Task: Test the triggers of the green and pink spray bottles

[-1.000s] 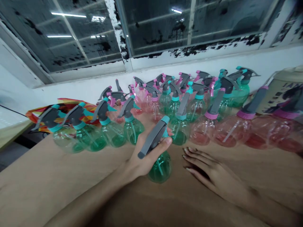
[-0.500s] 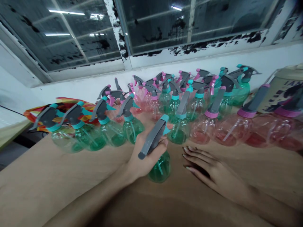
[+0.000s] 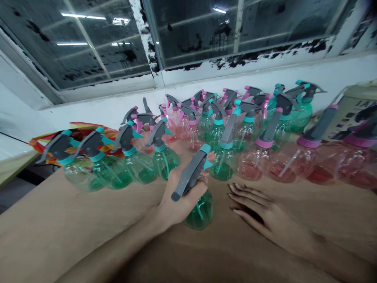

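My left hand [image 3: 176, 200] is wrapped round the neck of a green spray bottle [image 3: 200, 214] with a grey and turquoise trigger head. The bottle stands upright on the brown table [image 3: 123, 228], and my fingers hide its collar. My right hand [image 3: 262, 212] lies on the table to the right of it, fingers stretched out and holding nothing. Just beyond my fingertips stand another green spray bottle [image 3: 221, 167] and a pink spray bottle [image 3: 251, 165].
Several green bottles [image 3: 137, 169] line up on the left, with a red and yellow cloth [image 3: 85, 127] behind them. More pink bottles [image 3: 290, 161] run to the right. Others crowd behind, near the white wall [image 3: 103, 110]. A printed beige container [image 3: 353, 106] stands at the far right.
Almost nothing differs. The view has shifted very slightly; my left hand still grips the green spray bottle and my right hand still rests on the table.
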Tool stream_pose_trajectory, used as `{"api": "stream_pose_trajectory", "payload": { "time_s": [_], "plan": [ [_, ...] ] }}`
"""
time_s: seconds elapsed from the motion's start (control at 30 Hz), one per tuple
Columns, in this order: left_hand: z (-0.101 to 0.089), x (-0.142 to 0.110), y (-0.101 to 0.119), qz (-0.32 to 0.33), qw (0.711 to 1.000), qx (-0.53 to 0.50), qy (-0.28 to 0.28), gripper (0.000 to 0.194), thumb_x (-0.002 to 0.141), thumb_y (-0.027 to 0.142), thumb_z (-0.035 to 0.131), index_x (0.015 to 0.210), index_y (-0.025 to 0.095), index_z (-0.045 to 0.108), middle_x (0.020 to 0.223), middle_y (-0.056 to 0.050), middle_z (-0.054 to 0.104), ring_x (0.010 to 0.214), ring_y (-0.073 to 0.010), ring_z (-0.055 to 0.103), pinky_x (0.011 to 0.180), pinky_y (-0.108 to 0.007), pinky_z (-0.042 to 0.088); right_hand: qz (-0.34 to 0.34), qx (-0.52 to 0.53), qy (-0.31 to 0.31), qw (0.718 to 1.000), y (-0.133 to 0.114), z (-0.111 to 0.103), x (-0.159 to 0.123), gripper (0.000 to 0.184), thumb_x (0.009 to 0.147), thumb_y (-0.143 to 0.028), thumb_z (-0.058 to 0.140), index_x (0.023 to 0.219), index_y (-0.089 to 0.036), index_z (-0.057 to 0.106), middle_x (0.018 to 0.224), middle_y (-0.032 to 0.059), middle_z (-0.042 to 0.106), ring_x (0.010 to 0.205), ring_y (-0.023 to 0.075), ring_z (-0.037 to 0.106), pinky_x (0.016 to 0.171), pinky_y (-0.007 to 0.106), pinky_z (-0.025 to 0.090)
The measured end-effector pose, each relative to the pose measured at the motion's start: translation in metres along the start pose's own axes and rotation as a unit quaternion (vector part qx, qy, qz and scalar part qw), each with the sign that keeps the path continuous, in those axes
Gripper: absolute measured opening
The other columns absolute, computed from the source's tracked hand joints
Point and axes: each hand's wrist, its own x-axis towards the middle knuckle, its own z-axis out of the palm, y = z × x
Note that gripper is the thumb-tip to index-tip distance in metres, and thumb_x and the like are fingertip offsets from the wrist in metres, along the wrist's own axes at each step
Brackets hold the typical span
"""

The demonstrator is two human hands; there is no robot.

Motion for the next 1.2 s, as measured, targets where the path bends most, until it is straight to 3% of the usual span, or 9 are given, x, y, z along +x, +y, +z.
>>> {"api": "stream_pose_trajectory", "payload": {
  "time_s": [0.3, 0.53, 0.67, 0.77, 0.93, 1.2],
  "plan": [
    [0.000, -0.001, -0.001, -0.024, 0.999, -0.024, -0.003, 0.011, 0.074, 0.020, 0.051, 0.083, 0.022, 0.057, 0.067, 0.001, 0.062, 0.067, -0.0181, 0.062, 0.068, -0.032, 0.052, -0.003, 0.002, 0.012, 1.000, -0.001, 0.000, 0.001, 0.036, 0.087, -0.031, 0.047, 0.122, -0.022, 0.054, 0.129, 0.0038, 0.054, 0.122, 0.0218, 0.045, 0.099, 0.043, 0.042],
    [0.002, -0.001, -0.007, -0.028, 0.996, -0.080, -0.012, 0.020, 0.077, 0.016, 0.051, 0.095, 0.024, 0.056, 0.085, 0.000, 0.066, 0.078, -0.0172, 0.064, 0.077, -0.032, 0.051, -0.006, 0.006, 0.014, 1.000, 0.001, 0.000, 0.000, 0.037, 0.087, -0.031, 0.048, 0.122, -0.022, 0.054, 0.129, 0.0028, 0.054, 0.122, 0.0209, 0.044, 0.100, 0.042, 0.042],
    [-0.001, 0.000, -0.004, -0.015, 0.999, -0.050, -0.010, 0.005, 0.076, 0.023, 0.052, 0.077, 0.022, 0.057, 0.072, 0.000, 0.061, 0.064, -0.0166, 0.059, 0.065, -0.031, 0.052, -0.006, 0.014, 0.025, 1.000, 0.001, 0.002, 0.000, 0.037, 0.086, -0.031, 0.049, 0.122, -0.022, 0.055, 0.128, 0.0031, 0.055, 0.121, 0.0212, 0.046, 0.099, 0.041, 0.042],
    [-0.004, 0.002, 0.001, -0.003, 0.999, -0.040, -0.028, 0.010, 0.076, 0.025, 0.051, 0.082, 0.023, 0.058, 0.060, 0.003, 0.055, 0.053, -0.0146, 0.051, 0.053, -0.028, 0.047, -0.002, 0.008, 0.016, 1.000, 0.001, 0.001, 0.000, 0.037, 0.086, -0.031, 0.048, 0.122, -0.022, 0.054, 0.129, 0.0028, 0.054, 0.122, 0.0210, 0.045, 0.100, 0.041, 0.042],
    [-0.005, 0.001, 0.001, -0.021, 0.997, -0.059, -0.048, 0.011, 0.080, 0.023, 0.050, 0.089, 0.022, 0.056, 0.068, 0.001, 0.057, 0.063, -0.0153, 0.056, 0.062, -0.028, 0.046, 0.000, -0.001, 0.004, 1.000, 0.000, -0.001, 0.000, 0.038, 0.087, -0.032, 0.047, 0.123, -0.022, 0.053, 0.130, 0.0026, 0.053, 0.124, 0.0213, 0.043, 0.100, 0.042, 0.041],
    [-0.002, 0.002, 0.009, -0.002, 1.000, -0.017, -0.023, 0.016, 0.077, 0.023, 0.051, 0.091, 0.024, 0.060, 0.064, 0.002, 0.056, 0.058, -0.0158, 0.053, 0.060, -0.029, 0.048, -0.005, 0.017, 0.022, 1.000, 0.000, 0.000, 0.000, 0.038, 0.086, -0.031, 0.049, 0.124, -0.023, 0.053, 0.128, 0.0034, 0.054, 0.121, 0.0225, 0.045, 0.098, 0.043, 0.043]
  ]
}}
